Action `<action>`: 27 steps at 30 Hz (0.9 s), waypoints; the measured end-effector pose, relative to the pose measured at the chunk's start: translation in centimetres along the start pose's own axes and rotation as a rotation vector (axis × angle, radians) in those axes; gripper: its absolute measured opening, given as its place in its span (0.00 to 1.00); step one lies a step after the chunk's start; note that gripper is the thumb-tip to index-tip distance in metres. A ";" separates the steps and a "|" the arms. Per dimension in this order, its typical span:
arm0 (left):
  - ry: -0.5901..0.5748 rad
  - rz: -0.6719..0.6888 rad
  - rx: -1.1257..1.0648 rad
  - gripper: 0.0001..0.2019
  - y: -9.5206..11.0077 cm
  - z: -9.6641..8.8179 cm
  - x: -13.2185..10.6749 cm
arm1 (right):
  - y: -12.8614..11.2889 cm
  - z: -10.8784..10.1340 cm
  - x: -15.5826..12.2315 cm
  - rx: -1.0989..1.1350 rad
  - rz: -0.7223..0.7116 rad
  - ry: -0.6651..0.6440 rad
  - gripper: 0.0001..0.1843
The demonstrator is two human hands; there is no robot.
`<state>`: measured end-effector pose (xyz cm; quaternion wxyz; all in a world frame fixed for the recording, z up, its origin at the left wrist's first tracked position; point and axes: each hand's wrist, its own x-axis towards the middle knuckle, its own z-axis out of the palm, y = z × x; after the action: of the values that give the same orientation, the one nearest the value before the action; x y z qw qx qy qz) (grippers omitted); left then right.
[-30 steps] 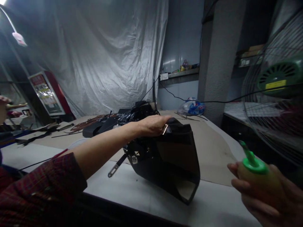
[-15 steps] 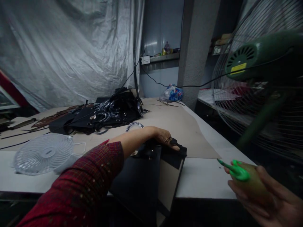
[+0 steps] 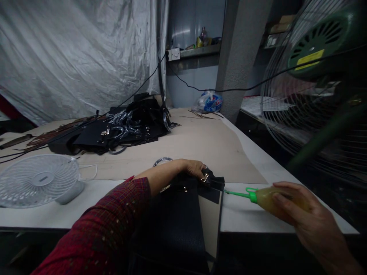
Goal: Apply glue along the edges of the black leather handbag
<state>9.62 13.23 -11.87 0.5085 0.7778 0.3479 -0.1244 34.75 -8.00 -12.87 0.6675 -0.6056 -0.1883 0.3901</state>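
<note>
A black handbag (image 3: 172, 221) with a beige panel on its open side hangs over the table's front edge. My left hand (image 3: 195, 169) grips the top of this bag near a gold-coloured clasp (image 3: 204, 177); its fingertips are partly hidden. In my right hand (image 3: 304, 206) is a squeeze bottle (image 3: 275, 200) of yellowish liquid, probably glue, with a green cap and a long thin nozzle. The bottle lies nearly level, and the nozzle tip points left, close to the bag's upper right edge. Whether the tip touches the bag I cannot tell.
A small white fan (image 3: 43, 179) stands at left on the table. Behind it lies a pile of black bags (image 3: 123, 130) with plastic-wrapped handles. A large green fan (image 3: 318, 42) rises at right. One plastic bag (image 3: 210, 102) sits at the far end, and a cable (image 3: 241, 90) crosses the back.
My right hand has brought the bottle leftward, so its nozzle is now close to the bag's edge. My left hand stays on the bag. The view has shifted slightly.
</note>
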 end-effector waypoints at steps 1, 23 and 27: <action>0.014 0.005 0.003 0.07 0.0 0.3 -0.1 | 0.0 -0.1 0.4 -0.152 -0.091 -0.011 0.20; 0.090 -0.046 0.382 0.12 1.9 1.5 -0.7 | 0.0 -0.1 2.6 -0.823 -0.913 -0.478 0.20; 0.078 -0.064 0.441 0.13 2.4 1.7 -0.8 | 0.1 0.0 2.6 -0.811 -0.912 -0.432 0.21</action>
<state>10.88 10.82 -10.47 0.3082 0.8629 0.3562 -0.1834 36.36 -6.00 -13.49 0.4316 -0.5766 -0.6892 0.0785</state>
